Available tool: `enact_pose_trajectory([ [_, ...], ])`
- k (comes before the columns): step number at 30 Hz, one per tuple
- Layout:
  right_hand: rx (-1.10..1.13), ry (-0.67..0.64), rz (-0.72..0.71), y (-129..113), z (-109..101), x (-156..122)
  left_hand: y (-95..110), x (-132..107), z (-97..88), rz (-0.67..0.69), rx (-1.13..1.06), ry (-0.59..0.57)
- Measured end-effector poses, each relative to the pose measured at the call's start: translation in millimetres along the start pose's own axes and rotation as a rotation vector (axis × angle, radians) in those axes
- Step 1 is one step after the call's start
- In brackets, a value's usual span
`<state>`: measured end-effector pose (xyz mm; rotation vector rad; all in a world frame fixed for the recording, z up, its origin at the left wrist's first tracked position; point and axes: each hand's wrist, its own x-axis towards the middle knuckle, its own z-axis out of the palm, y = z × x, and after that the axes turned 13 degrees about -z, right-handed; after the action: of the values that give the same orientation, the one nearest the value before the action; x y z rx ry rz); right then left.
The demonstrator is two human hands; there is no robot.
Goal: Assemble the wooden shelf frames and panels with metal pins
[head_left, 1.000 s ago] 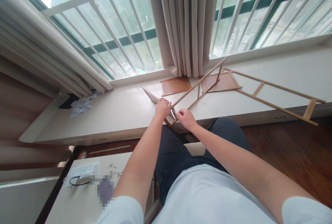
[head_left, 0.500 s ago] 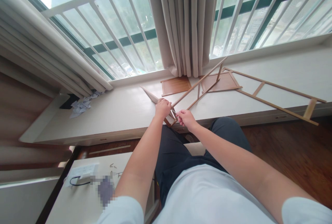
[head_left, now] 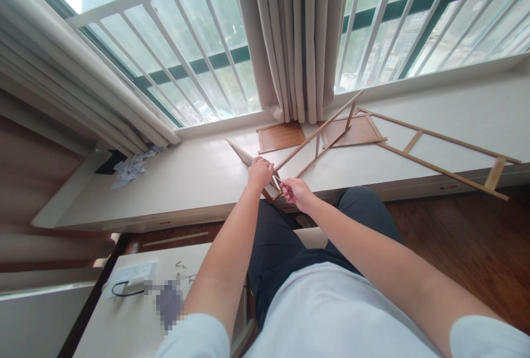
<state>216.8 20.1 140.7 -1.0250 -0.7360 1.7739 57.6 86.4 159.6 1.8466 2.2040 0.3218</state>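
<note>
My left hand (head_left: 260, 173) is closed around the joint where a thin wooden panel (head_left: 239, 151) meets a wooden side frame (head_left: 308, 141). The panel, seen nearly edge-on, sticks out to the left, and the frame's long bars slant up to the right. Just right of that joint, my right hand (head_left: 297, 193) is closed with fingertips pinched together. Whatever lies in that pinch is too small to make out. The near corner of the wooden piece is close above my lap.
On the white windowsill (head_left: 199, 175) lie a wooden panel (head_left: 281, 137) and another panel (head_left: 354, 130). A ladder-shaped wooden frame (head_left: 413, 141) overhangs its front edge. Paper scraps (head_left: 129, 171) lie at left. A white table (head_left: 124, 319) with small metal pieces stands lower left.
My right hand has turned very slightly at the joint, its fingers still pinched. My left hand and the wooden frame stay in place.
</note>
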Motion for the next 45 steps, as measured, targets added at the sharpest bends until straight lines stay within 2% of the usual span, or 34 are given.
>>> enact_pose_trajectory([
  [6,0.102,-0.001,0.109,-4,0,-1,-1,1,1.8,0.005,0.001,0.009],
  [14,0.252,-0.065,0.222,-4,-3,1,-2,1,2.5,0.013,0.006,0.007],
  [45,0.21,-0.052,0.142,-1,0,-9,0,-2,-0.3,-0.009,0.003,-0.011],
])
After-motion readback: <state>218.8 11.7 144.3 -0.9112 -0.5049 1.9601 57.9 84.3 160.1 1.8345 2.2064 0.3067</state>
